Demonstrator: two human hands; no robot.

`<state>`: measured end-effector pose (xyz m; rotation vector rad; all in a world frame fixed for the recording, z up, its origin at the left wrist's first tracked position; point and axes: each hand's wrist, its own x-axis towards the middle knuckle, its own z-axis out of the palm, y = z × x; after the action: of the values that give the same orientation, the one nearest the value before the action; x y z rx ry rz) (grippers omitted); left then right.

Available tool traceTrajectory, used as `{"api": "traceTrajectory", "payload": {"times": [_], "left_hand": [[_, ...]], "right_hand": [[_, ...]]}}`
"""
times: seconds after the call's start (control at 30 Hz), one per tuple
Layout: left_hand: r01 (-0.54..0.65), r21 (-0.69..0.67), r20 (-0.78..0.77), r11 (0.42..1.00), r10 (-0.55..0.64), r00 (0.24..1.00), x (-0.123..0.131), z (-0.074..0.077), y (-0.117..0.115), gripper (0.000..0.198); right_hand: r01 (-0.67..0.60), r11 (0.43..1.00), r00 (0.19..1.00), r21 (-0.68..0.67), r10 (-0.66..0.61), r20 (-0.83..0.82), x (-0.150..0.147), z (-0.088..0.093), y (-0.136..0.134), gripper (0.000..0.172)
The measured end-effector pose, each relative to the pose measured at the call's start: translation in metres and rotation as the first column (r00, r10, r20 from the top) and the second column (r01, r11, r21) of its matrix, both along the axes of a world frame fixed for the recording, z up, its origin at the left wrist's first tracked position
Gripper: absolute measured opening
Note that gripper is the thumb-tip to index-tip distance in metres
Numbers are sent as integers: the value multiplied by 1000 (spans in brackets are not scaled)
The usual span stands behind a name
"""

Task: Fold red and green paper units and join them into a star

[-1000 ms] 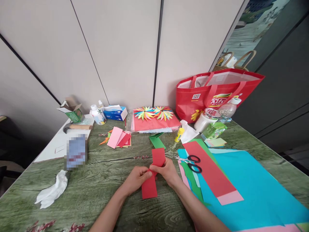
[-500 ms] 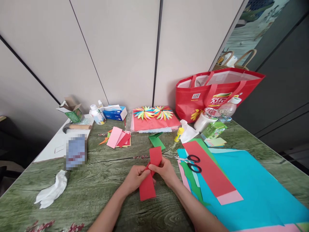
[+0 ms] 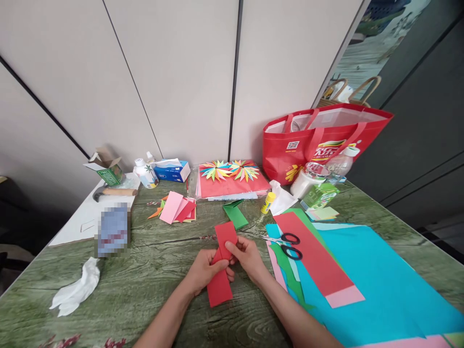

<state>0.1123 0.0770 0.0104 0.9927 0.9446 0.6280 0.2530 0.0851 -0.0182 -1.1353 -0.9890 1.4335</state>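
Head view shows the upper end of the red paper (image 3: 220,291) swung leftward above the tabletop (image 3: 145,290), pinched by the fingers of our left hand (image 3: 201,271) and right hand (image 3: 250,256), so we judge its handling unfinished.

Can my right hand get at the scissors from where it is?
Probably yes: the scissors lie just to the right of your right hand with nothing on top, though that hand is holding red paper.
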Motion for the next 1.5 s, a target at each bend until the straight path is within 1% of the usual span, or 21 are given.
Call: {"api": "traceTrajectory", "payload": {"times": [0.13,0.3,0.37,0.43,0.5,0.57,0.63,0.77,0.87,0.93,1.0,1.1,1.2,1.27,1.33,1.43,1.5], "left_hand": [[45,-13,25,999,-44,999,0,-2,-1,33],[61,-6,11,998,-60,998,-1,-4,0,36],[76,21,-29,997,-75,997,-1,-3,0,35],[116,65,-97,991,-109,989,0,-2,0,34],[148,88,-175,985,-131,976,2,-1,-1,33],[151,82,-221,985,-130,966,3,1,-2,31],[161,63,-215,985,-144,966,2,2,-2,27],[209,21,-128,978,-205,970,-3,0,-1,21],[166,-16,-118,986,-167,979,-3,-2,-1,22],[134,-6,-146,991,-133,980,-2,-3,-1,25],[128,0,-147,992,-126,981,-2,-3,-1,26],[118,-19,-89,993,-119,989,-5,-3,1,28],[84,-53,-30,995,-85,996,-10,-1,4,31],[61,-65,-5,996,-62,998,-13,2,6,34],[19,-64,4,998,-18,1000,-15,4,8,36],[-66,9,-43,998,67,997,-19,3,13,36],[-149,117,-103,982,161,982,-23,-2,18,35]], "right_hand": [[58,998,996,3,-58,73,-1,0,1,43],[92,995,988,38,-96,119,-1,2,1,42],[84,994,990,65,-91,109,0,3,1,36],[59,993,989,105,-73,131,1,4,2,29],[48,989,977,138,-75,202,3,4,3,33],[51,988,958,145,-89,271,5,4,2,36],[66,989,954,133,-101,281,4,5,1,37],[98,989,962,113,-123,243,1,9,-3,37],[96,990,961,108,-120,250,-1,11,-3,35],[93,988,959,120,-122,257,-1,10,-3,37],[97,986,960,134,-128,249,-1,8,-1,38],[87,988,984,126,-105,147,-1,5,1,35],[41,997,999,59,-40,-9,-1,3,3,36],[29,999,998,33,-27,-59,-1,3,3,38],[45,998,996,35,-42,-72,-1,3,4,38],[93,995,992,40,-89,-93,-1,2,4,44],[153,987,984,56,-146,-106,-1,1,5,52]]}}
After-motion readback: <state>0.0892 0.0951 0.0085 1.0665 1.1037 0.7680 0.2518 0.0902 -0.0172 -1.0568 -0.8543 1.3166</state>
